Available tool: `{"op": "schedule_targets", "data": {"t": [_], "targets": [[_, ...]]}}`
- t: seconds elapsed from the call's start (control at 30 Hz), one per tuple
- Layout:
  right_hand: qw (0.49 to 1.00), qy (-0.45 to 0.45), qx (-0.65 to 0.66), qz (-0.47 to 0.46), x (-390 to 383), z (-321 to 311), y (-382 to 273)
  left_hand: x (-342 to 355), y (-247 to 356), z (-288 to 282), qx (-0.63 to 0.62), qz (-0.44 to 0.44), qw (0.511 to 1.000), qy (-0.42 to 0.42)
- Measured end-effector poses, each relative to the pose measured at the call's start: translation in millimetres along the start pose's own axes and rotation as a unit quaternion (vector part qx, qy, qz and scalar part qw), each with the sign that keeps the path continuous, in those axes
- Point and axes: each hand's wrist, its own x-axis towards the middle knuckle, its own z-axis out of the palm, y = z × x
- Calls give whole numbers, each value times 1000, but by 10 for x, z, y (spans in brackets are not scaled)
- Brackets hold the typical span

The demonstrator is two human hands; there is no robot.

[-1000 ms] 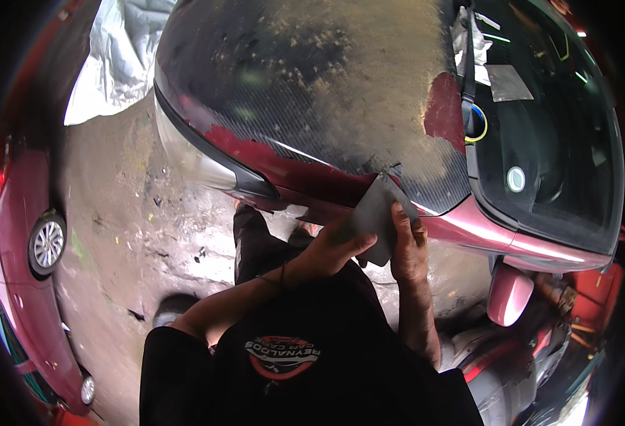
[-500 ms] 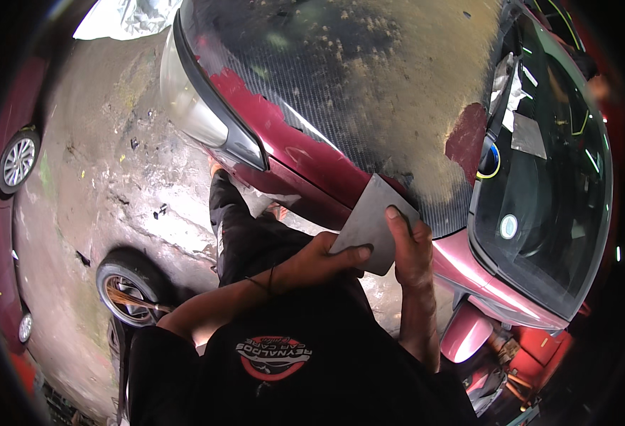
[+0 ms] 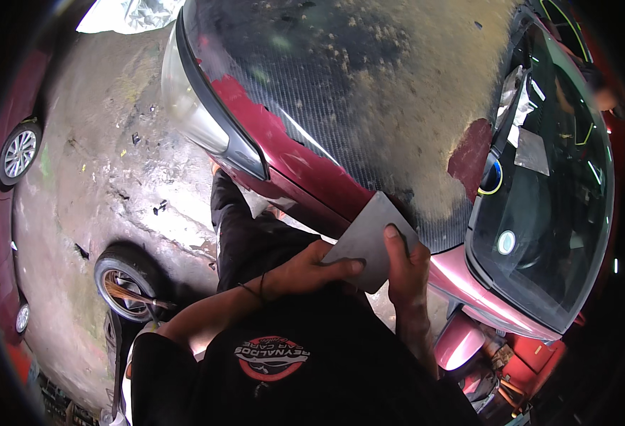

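A flat grey sheet of sandpaper (image 3: 369, 238) is held between both hands in front of my body, close to the car's edge. My left hand (image 3: 309, 271) grips its left side, the thumb lying across the face. At the opposite side, my right hand (image 3: 407, 273) pinches it with the thumb pointing up the sheet. The fingers behind the sheet are hidden. Just beyond lies the car's bonnet (image 3: 369, 85), patchy in black carbon-weave, dull tan and red. Its red painted edge (image 3: 291, 145) runs toward the sheet.
A similar grey sheet (image 3: 532, 151) and a yellow-rimmed blue ring (image 3: 492, 177) rest by the windscreen (image 3: 547, 220). The side mirror (image 3: 459, 344) juts out at lower right. A loose wheel (image 3: 149, 273) holding a broom lies left. Another car (image 3: 3, 234) stands far left; a blurred person (image 3: 602, 94) shows far right.
Both hands and the sheet sit slightly lower in the picture, and the sheet is tilted a little differently. Both hands keep their grip. At far right, the blurred person shows more.
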Motion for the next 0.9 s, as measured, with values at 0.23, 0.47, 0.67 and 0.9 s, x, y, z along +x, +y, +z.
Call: {"op": "schedule_targets", "data": {"t": [0.23,0.47,0.67,0.9], "targets": [[998,22,37,-36,-2,207,-56,-14,-34,-62,-47,-8,996,69],[999,21,17,24,-108,163,-102,-32,47,-167,4,-49,999,13],[996,47,65,39,-102,322,-147,-40,21,-253,-60,-54,996,35],[991,68,75,87,-84,431,-148,-61,77,-295,-98,-26,992,81]]}}
